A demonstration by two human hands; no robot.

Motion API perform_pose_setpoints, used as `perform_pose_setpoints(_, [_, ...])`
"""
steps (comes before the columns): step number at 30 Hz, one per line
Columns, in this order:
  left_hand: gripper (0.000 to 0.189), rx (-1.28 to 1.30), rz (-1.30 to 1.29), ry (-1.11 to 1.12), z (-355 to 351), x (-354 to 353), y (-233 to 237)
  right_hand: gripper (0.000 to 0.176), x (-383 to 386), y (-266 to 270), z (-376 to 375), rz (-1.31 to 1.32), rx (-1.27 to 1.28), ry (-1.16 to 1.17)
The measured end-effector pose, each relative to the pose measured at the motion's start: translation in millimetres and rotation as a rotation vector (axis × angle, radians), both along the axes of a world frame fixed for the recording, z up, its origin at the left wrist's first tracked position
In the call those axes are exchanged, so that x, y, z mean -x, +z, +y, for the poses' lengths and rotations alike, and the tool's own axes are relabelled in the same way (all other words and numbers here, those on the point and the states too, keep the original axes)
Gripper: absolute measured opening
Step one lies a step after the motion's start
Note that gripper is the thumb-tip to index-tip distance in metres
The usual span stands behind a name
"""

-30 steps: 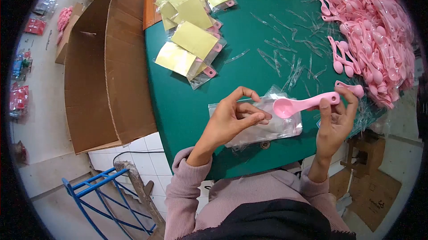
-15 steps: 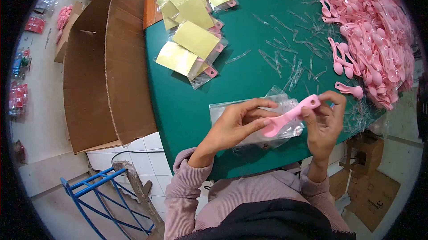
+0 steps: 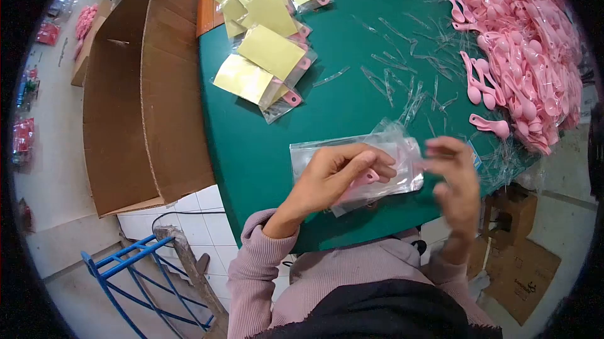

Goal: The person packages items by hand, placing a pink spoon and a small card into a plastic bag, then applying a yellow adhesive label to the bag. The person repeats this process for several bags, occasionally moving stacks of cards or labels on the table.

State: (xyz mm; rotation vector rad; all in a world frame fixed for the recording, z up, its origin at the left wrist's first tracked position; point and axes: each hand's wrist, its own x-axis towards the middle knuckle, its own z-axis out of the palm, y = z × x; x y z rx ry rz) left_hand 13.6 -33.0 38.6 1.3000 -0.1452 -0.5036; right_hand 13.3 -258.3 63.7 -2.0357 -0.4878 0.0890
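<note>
My left hand is closed over a pink spoon. Only the handle end with its hole shows below my thumb; the bowl is hidden under the hand. Beneath lie clear plastic bags, flat on the green table, with crumpled shiny plastic at their right end. My right hand is to the right of the bags, smeared by motion, with its fingers apart and nothing seen in them.
Bagged spoons with yellow cards lie at the back left. A large heap of pink spoons fills the right side. Clear plastic strips are scattered mid-table. A tall cardboard box stands left, above a blue metal frame.
The spoon was held between both hands above the bags; now it is under my left hand, lower and further left. My right hand has let go and spread its fingers.
</note>
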Motion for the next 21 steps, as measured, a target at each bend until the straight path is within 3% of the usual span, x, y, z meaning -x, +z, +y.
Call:
perform_pose_setpoints(3, [0.028,0.066,0.035,0.023,5.6,-2.0,0.8,0.037,-5.0,2.4,-53.1,0.141,0.228,-0.205])
perform_pose_setpoints(5, [0.029,0.054,0.009,0.021,4.8,-2.7,0.6,0.051,-2.6,-5.5,-75.1,0.020,0.625,-0.201])
perform_pose_setpoints(9, [0.026,0.079,0.042,0.018,-0.2,1.1,-0.5,0.058,-2.5,-25.3,-88.1,0.016,0.683,-0.314])
perform_pose_setpoints(11, [0.025,0.078,0.028,-0.010,0.3,1.1,0.2,0.052,-9.7,-27.6,-91.6,0.185,0.547,-0.313])
perform_pose_setpoints(15, [0.023,0.080,0.096,-0.156,-3.6,3.4,0.7,0.043,-19.3,-29.7,-88.6,0.146,0.593,-0.209])
perform_pose_setpoints(17, [0.022,-0.016,0.058,-0.202,-8.0,4.0,2.2,0.038,-24.5,-20.2,-78.5,0.262,0.445,-0.205])
perform_pose_setpoints(18, [0.021,-0.132,-0.214,-0.234,-8.0,-1.7,-3.3,0.038,-27.9,-16.2,-71.8,0.262,0.444,-0.203])
perform_pose_setpoints(20, [0.021,-0.175,-0.357,-0.152,-18.4,-9.6,-6.4,0.039,-36.3,-6.9,-54.5,0.346,-0.041,-0.176])
perform_pose_setpoints(21, [0.021,-0.218,-0.501,-0.066,-22.5,-14.0,-6.2,0.039,-40.0,-0.5,-44.4,0.341,-0.044,-0.177])
